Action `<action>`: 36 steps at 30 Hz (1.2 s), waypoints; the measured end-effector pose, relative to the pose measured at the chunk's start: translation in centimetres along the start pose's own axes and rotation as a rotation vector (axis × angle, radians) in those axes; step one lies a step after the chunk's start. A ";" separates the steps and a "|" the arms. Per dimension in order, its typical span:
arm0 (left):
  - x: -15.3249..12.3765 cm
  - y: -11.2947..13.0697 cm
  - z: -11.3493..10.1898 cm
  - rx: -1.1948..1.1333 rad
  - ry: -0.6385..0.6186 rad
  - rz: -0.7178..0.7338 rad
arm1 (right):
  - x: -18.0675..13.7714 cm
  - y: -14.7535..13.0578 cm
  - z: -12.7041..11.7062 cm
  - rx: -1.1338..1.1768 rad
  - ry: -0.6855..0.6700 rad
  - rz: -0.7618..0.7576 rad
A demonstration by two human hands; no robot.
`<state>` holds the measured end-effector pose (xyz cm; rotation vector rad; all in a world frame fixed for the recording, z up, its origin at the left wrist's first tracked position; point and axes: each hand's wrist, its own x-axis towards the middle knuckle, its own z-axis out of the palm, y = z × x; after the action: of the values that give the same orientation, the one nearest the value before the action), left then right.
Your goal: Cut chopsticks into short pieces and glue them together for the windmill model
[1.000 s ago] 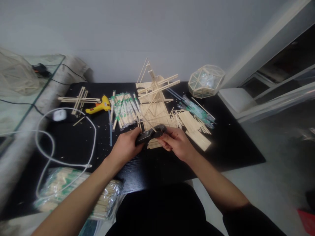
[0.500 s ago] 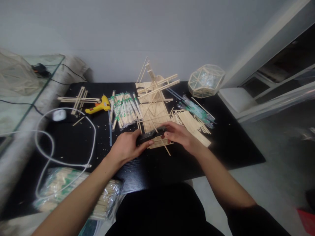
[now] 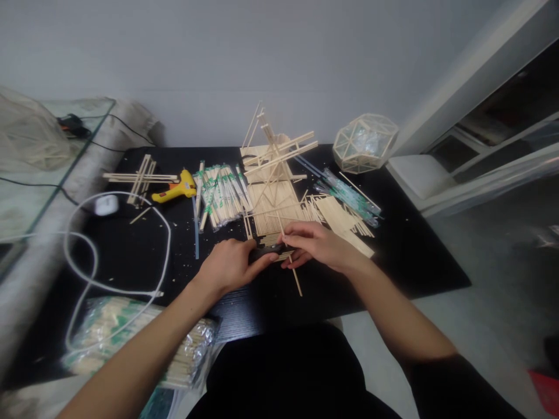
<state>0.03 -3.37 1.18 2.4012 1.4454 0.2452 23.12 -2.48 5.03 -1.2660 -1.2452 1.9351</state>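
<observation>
My left hand (image 3: 229, 265) is closed around a black hand tool (image 3: 264, 251) of a kind I cannot make out, its end pointing right. The tip of the tool meets a thin wooden stick (image 3: 295, 274) that slants down toward me. My right hand (image 3: 312, 244) pinches this stick just above the tool, fingers curled around it. Beyond both hands stands a frame of glued wooden sticks (image 3: 279, 154) on flat wooden panels (image 3: 275, 201). A row of sticks (image 3: 268, 239) lies partly hidden behind my hands.
A yellow glue gun (image 3: 177, 187) and crossed sticks (image 3: 142, 177) lie to the left, near a looped white cable (image 3: 163, 244). Packs of wrapped chopsticks (image 3: 222, 195) lie beside the panels. A faceted stick ball (image 3: 365, 142) stands back right; a large bagged bundle (image 3: 192, 349) lies front left.
My right hand has moved slightly down and left, and its fingers have closed on the stick. The stick's near end reaches closer to me. The black tool has tilted and dropped a little.
</observation>
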 end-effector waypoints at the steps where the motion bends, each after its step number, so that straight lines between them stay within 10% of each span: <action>1: 0.0 0.1 0.0 0.006 -0.006 -0.007 | 0.1 0.1 0.0 0.000 0.000 0.003; 19: 0.8 -1.5 0.2 0.124 0.090 -0.126 | -0.3 0.8 -0.9 -0.010 0.115 -0.046; 36: 0.7 -1.1 0.1 -0.830 0.205 -0.090 | -0.4 1.4 1.3 -0.458 0.080 -0.130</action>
<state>-0.54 -2.25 0.68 1.6611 1.1894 0.8902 22.18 -3.99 4.17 -1.4191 -1.7461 1.5414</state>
